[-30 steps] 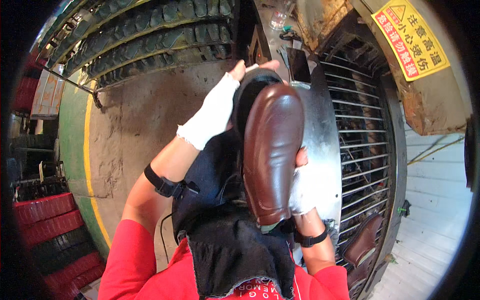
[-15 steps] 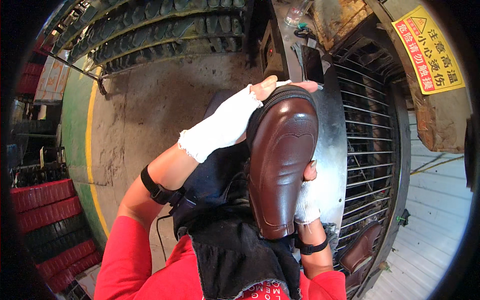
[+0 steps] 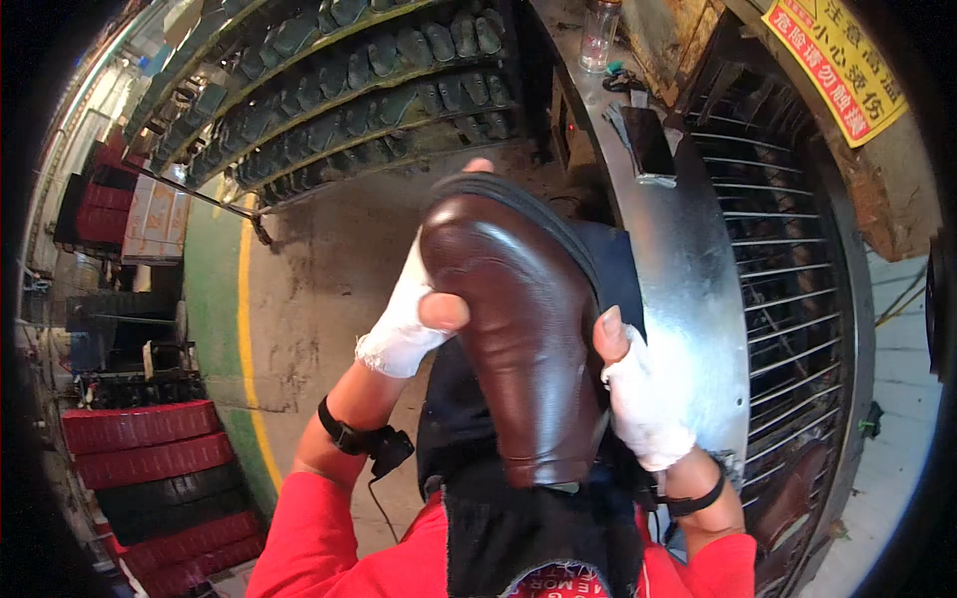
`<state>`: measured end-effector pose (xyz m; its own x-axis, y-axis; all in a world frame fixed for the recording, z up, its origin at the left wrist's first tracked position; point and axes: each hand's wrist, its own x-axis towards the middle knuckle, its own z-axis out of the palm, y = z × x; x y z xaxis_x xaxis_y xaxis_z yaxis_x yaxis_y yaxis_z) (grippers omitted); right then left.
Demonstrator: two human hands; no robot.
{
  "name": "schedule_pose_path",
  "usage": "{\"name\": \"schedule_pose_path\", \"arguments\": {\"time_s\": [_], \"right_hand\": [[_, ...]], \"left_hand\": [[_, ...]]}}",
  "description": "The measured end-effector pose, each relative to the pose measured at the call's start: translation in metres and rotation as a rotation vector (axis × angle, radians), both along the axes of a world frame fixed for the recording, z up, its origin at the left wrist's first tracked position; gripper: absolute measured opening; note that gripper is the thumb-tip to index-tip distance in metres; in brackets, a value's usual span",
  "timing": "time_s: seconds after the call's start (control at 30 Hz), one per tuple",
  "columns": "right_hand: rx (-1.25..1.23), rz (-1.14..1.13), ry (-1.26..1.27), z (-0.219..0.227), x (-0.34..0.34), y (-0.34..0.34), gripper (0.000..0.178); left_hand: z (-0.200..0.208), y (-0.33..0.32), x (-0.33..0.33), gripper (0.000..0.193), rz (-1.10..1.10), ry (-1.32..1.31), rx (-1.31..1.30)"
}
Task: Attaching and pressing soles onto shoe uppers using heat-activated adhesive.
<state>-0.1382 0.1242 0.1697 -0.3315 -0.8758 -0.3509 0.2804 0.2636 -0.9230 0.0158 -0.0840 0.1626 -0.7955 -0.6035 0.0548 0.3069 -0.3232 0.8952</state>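
A glossy dark brown leather shoe [image 3: 528, 339] with a black sole edge is held up over my lap, its toe pointing away from me and to the left. My left hand [image 3: 414, 309], in a white fingerless glove, grips the toe end from the left. The thumb lies against the upper, and a fingertip shows beyond the toe; the other fingers are hidden behind it. My right hand [image 3: 638, 389], gloved the same way, holds the right side near the middle, thumb up along the edge, its fingers hidden beneath the shoe.
To the right runs a metal ledge [image 3: 698, 299] with a dark phone [image 3: 653, 145] and a clear bottle [image 3: 600, 35]; beside it is a barred rack [image 3: 788, 269] under a yellow-red warning sign [image 3: 837, 65]. Another brown shoe [image 3: 793, 498] lies lower right. Racks of dark shoe forms [image 3: 399, 60] stand ahead.
The shoe has tilted, its toe swinging to the left and its black sole edge turning to the right side. My left hand has shifted from the toe's top to its left side.
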Motion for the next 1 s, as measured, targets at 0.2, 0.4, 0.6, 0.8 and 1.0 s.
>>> {"name": "schedule_pose_path", "arguments": {"time_s": [0.2,0.4,0.6,0.8,1.0], "right_hand": [[0.235,-0.005,0.877,-0.019,-0.013,0.004,0.039],[-0.447,0.064,0.602,-0.049,-0.018,0.016,0.044],[-0.137,0.184,0.563,-0.017,-0.045,0.041,0.051],[-0.553,-0.225,0.645,0.051,-0.088,0.011,0.100],[-0.427,0.254,0.711,0.083,-0.093,0.015,0.058]], "left_hand": [[-0.037,0.009,0.025,0.164,0.005,0.042,0.072],[-0.071,0.019,0.025,0.137,-0.028,0.131,0.275],[-0.028,0.024,-0.003,0.118,-0.104,-0.110,0.096],[0.037,0.054,-0.061,0.103,-0.412,-0.114,-0.231],[0.051,0.073,-0.077,0.101,-0.512,-0.178,-0.457]]}}
